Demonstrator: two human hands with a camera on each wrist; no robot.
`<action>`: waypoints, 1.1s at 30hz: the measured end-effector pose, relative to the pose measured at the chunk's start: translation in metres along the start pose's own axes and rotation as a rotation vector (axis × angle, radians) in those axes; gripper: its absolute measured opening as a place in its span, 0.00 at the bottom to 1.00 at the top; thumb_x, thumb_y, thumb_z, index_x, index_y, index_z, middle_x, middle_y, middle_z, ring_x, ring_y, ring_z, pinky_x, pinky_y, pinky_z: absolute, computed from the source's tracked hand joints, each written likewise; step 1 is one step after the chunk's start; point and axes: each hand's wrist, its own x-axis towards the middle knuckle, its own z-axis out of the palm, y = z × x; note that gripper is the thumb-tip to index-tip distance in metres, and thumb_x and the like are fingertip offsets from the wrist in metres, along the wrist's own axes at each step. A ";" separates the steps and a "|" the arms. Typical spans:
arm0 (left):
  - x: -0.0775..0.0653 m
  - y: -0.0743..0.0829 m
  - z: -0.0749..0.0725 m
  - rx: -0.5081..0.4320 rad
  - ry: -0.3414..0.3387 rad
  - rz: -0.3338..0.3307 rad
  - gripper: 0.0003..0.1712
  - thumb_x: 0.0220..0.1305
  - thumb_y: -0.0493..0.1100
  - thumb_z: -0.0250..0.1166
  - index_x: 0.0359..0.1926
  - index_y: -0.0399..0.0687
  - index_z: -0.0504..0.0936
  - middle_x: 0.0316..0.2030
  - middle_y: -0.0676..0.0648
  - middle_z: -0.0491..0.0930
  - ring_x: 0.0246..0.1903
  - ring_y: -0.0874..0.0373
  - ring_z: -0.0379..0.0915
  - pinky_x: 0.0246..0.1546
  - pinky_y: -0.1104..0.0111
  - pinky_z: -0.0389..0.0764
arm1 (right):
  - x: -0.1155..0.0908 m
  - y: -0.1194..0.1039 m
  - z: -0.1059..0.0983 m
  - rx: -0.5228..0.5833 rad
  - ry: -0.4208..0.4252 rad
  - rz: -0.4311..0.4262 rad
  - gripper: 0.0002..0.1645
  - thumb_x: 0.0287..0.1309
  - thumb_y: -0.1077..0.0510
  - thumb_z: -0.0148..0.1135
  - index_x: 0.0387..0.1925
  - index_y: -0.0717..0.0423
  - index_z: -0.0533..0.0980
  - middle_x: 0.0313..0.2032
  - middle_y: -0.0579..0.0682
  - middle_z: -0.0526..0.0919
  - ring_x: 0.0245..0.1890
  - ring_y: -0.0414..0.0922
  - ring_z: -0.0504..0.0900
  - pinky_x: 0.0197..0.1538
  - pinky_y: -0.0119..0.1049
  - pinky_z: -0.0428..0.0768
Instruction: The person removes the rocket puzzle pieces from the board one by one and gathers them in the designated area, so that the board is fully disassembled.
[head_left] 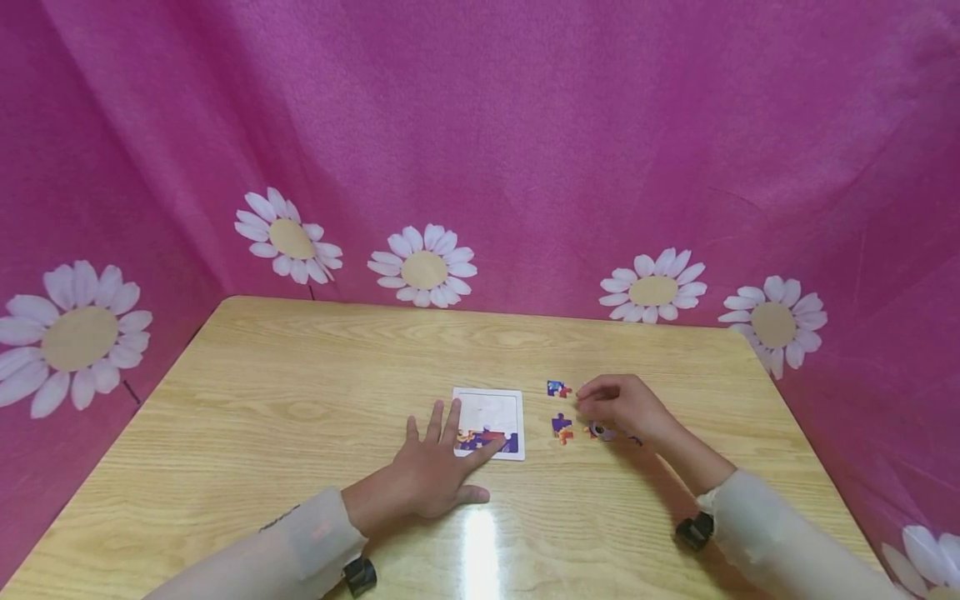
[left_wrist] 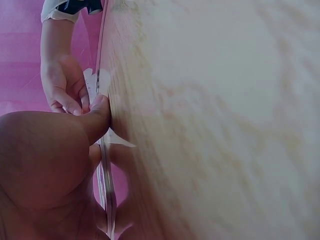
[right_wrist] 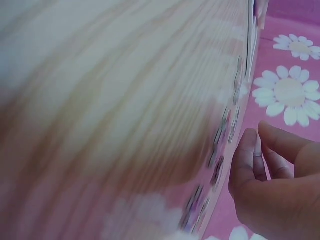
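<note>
A square white puzzle tray (head_left: 487, 408) lies on the table, with a row of joined purple and orange jigsaw pieces (head_left: 471, 440) along its near edge. My left hand (head_left: 427, 477) lies spread over the tray's left side, the index finger reaching across that row. To the right of the tray, my right hand (head_left: 622, 408) is above several loose pieces, its fingers bent and the thumb near the index fingertip. Between those tips in the right wrist view, beside my right hand (right_wrist: 280, 180), no piece shows. Loose pieces include a blue-red piece (head_left: 557, 389) and a purple-orange piece (head_left: 562, 427).
Another loose piece with an eye print (head_left: 600, 431) lies partly under the right hand. The wooden table (head_left: 300, 375) meets a pink curtain (head_left: 510, 150) with daisies at its back and sides. Light glares on the table (head_left: 480, 550) near the front.
</note>
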 end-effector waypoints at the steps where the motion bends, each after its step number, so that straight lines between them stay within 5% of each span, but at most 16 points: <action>1: 0.000 0.000 0.000 0.000 -0.001 0.000 0.41 0.70 0.78 0.44 0.80 0.85 0.46 0.80 0.28 0.36 0.78 0.26 0.30 0.68 0.26 0.48 | 0.001 -0.002 0.003 0.001 0.000 0.003 0.13 0.64 0.64 0.70 0.48 0.67 0.84 0.39 0.56 0.88 0.37 0.43 0.85 0.40 0.36 0.84; 12: 0.001 -0.001 0.001 -0.005 -0.006 -0.002 0.41 0.70 0.78 0.44 0.80 0.86 0.46 0.80 0.28 0.36 0.78 0.26 0.30 0.68 0.26 0.48 | 0.015 -0.016 0.030 0.109 -0.037 -0.053 0.14 0.60 0.68 0.71 0.46 0.73 0.82 0.39 0.60 0.89 0.35 0.39 0.84 0.40 0.31 0.83; 33: 0.002 -0.002 0.002 -0.003 -0.011 0.004 0.41 0.69 0.79 0.43 0.80 0.86 0.46 0.80 0.28 0.36 0.78 0.26 0.31 0.68 0.26 0.50 | 0.030 -0.043 0.078 0.003 -0.111 -0.097 0.10 0.62 0.65 0.71 0.45 0.61 0.86 0.38 0.53 0.89 0.37 0.43 0.84 0.44 0.35 0.81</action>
